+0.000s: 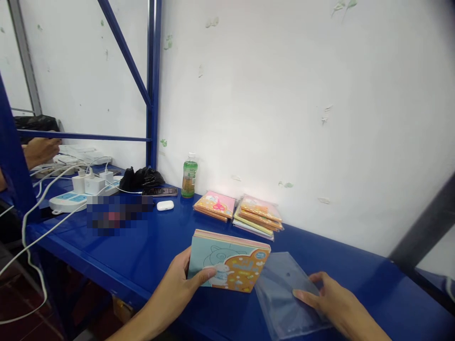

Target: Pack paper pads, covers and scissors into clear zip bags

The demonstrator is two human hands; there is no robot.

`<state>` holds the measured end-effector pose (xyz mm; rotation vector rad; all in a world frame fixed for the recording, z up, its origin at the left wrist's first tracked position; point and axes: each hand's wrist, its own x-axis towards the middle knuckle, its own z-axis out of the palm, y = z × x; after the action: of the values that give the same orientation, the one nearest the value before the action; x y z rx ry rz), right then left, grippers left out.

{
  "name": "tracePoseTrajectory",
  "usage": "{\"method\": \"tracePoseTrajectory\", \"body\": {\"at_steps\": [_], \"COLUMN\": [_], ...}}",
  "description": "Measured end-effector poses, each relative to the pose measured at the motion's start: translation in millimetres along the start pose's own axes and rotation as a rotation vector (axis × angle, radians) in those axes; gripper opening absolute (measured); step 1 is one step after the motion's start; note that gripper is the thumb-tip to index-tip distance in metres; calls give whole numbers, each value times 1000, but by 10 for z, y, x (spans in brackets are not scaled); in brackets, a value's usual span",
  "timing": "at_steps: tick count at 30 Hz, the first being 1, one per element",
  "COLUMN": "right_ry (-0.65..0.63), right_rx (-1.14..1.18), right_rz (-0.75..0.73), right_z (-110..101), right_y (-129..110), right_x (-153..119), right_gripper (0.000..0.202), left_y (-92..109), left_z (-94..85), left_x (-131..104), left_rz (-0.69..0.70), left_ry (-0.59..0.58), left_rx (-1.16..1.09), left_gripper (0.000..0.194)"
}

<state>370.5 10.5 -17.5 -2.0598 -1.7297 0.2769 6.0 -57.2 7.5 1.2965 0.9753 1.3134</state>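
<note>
My left hand (181,279) grips a thick booklet (227,265) by its left side, thumb on the front cover. The cover is light blue and orange with a drawn bear outline and a small white figure. To the right, my right hand (320,296) pinches a clear plastic sleeve (282,293) between thumb and fingers. The sleeve's left edge lies close by the booklet's right edge, and the booklet is outside it. Behind them, two stacks of packaged booklets, a left one (215,204) and a right one (258,215), lie against the wall.
Along the back of the blue table (142,265) are a green-labelled bottle (189,177), a phone (159,192), a white case (165,205) and a black bag (142,178). A power strip (69,201) with white cables lies left. Another person's hand (40,150) shows beyond the blue frame.
</note>
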Motion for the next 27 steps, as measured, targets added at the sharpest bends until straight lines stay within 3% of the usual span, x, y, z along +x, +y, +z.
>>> {"method": "tracePoseTrajectory", "body": {"at_steps": [2, 4, 8, 15, 23, 27], "right_ry": [-103, -145, 21, 74, 172, 142], "right_rx": [50, 138, 458, 689, 727, 698], "right_rz": [-63, -159, -246, -452, -584, -609], "right_z": [-50, -139, -317, -506, -663, -670], "right_y": [-67, -158, -434, -947, -851, -845], "right_x": [-7, -20, -108, -430, -521, -513], "right_gripper": [34, 37, 45, 36, 23, 27], "left_y": [-10, -1, 115, 332, 490, 558], "left_z": [-18, -35, -43, -53, -124, -127], "left_x": [4, 13, 12, -78, -51, -45], "left_rz": [2, 4, -51, -117, -201, -216], "left_ry": [4, 25, 31, -24, 58, 49], "left_rx": [-4, -15, -112, -117, -118, -151], "left_gripper": [45, 47, 54, 50, 68, 73]}}
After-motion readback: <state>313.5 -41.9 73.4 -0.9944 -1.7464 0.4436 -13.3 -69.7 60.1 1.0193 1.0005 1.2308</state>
